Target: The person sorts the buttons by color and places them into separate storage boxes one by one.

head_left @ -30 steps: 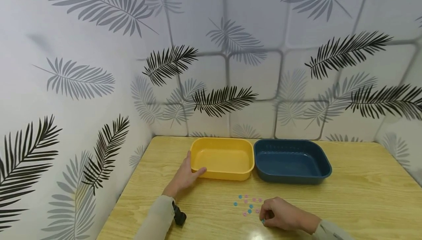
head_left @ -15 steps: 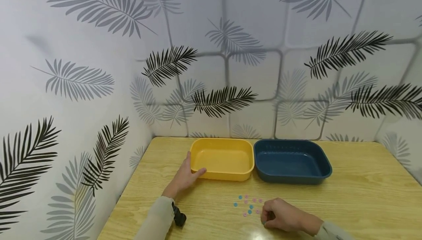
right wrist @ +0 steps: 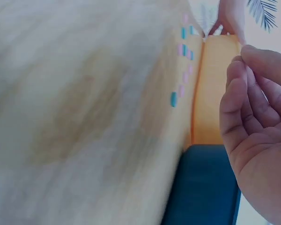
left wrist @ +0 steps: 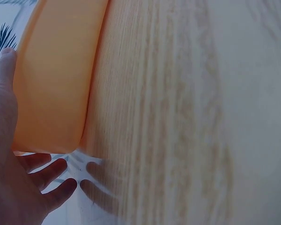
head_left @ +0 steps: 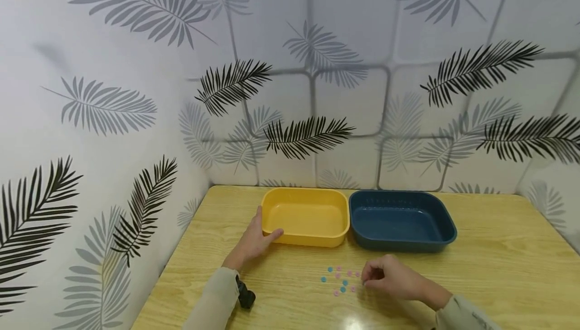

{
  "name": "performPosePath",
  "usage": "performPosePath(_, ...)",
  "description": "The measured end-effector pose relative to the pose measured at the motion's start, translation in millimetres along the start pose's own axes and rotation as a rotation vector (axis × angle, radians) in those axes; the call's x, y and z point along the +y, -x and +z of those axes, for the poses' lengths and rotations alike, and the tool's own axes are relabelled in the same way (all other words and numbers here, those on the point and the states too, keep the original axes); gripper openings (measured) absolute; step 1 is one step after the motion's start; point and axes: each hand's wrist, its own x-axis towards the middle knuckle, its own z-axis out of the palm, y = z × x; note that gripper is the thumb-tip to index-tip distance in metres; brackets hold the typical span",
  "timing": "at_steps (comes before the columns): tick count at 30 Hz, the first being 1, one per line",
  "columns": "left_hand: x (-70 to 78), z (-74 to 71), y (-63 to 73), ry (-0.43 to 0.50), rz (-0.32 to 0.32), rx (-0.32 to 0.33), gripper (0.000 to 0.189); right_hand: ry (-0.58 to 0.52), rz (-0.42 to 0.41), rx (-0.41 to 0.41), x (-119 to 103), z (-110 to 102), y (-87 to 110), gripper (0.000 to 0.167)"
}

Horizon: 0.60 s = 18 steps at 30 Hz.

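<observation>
My left hand (head_left: 251, 242) rests at the front left corner of a yellow plastic bin (head_left: 308, 239). Its thumb lies on the front rim, and the forefinger runs along the left side. In the left wrist view the other fingers (left wrist: 60, 196) are spread loosely beside the bin's end. My right hand (head_left: 395, 278) is over the table, right of several small blue and pink discs (head_left: 345, 282). Thumb and forefinger pinch together, with a bit of a small blue disc (head_left: 364, 283) at their tips in the head view. The right wrist view hides what lies between those fingertips.
A dark blue bin (head_left: 403, 246) stands against the yellow bin's right side. Both are near the back of the wood-grain table (head_left: 512, 269), before a leaf-patterned wall (head_left: 344, 93). A black wrist device (head_left: 245, 297) sits at my left cuff.
My right hand has risen from the tabletop and moved slightly forward, its fingers still pinched. The left hand stays at the yellow bin, and the loose discs lie where they were.
</observation>
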Motion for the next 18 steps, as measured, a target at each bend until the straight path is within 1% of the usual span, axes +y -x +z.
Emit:
performPosePath(3,0.5,-0.4,0.1,0.007,-0.007,-0.007,0.104,-0.030,-0.018,0.038,-3,-6,-1.4,0.008)
performPosePath(5,0.8,-0.9,0.0,0.013,-0.010,-0.009,0.104,-0.035,-0.024,0.071,-4,-9,-2.6,0.007)
performPosePath(10,0.8,-0.7,-0.4,0.021,-0.013,-0.014,0.104,-0.013,0.026,0.140,-3,-17,-6.6,0.009)
performPosePath(15,0.8,-0.8,-0.4,0.018,-0.010,-0.013,0.105,-0.007,0.060,0.174,-4,-24,-13.6,0.019)
performPosePath(18,1.1,-1.1,-0.2,0.016,-0.005,-0.011,0.104,-0.015,0.070,0.194,-6,-27,-18.8,0.021)
